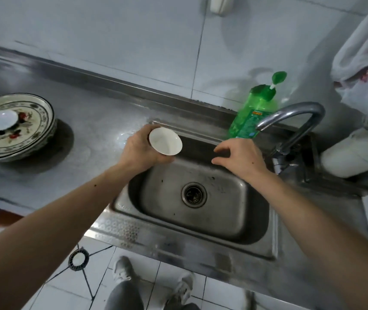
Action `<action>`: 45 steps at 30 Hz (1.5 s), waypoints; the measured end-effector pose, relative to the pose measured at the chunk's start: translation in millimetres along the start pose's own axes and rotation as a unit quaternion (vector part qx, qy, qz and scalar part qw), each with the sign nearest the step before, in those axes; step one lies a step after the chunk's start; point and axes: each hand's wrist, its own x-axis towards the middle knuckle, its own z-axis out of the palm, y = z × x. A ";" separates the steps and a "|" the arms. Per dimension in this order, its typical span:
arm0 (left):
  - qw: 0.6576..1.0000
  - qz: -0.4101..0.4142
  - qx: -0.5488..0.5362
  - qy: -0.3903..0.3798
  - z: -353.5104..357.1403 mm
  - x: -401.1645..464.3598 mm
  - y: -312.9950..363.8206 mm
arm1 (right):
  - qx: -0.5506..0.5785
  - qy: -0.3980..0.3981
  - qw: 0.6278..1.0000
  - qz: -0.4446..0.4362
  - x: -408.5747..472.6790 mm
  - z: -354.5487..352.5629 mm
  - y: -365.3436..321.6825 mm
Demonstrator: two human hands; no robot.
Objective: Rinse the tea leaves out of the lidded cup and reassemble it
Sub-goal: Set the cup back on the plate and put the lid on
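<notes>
My left hand [139,151] grips a small white cup [165,141] over the sink's back-left corner, tipped so its mouth faces right; its inside looks white and bare. My right hand [241,156] hovers over the back of the steel sink [257,222], fingers spread and curled, holding nothing. A white saucer-like piece, maybe the cup's lid [1,120], lies on a patterned plate [33,130] at the far left of the counter. Dark specks dot the sink floor around the drain [193,194].
A curved metal tap [299,121] arches over the sink's back right, no water running. A green soap pump bottle [253,113] stands behind the sink. Cloth hangs at the upper right. The steel counter [93,121] looks wet near the sink. My feet show below.
</notes>
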 end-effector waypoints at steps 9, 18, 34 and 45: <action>0.999 -0.039 0.026 -0.011 -98.4 27.1 -77.9 | 0.024 -0.008 1.000 -0.015 51.6 55.5 -103.3; 0.997 -0.036 0.047 -0.046 -156.1 57.0 -152.1 | 0.023 -0.013 1.000 0.015 110.3 122.4 -175.6; 0.996 -0.061 0.033 -0.051 -148.6 79.7 -198.5 | -0.025 -0.066 0.997 -0.016 169.3 192.9 -188.0; 0.996 -0.074 0.030 -0.041 -150.3 82.4 -201.6 | -0.037 -0.099 0.994 -0.036 184.7 201.3 -188.9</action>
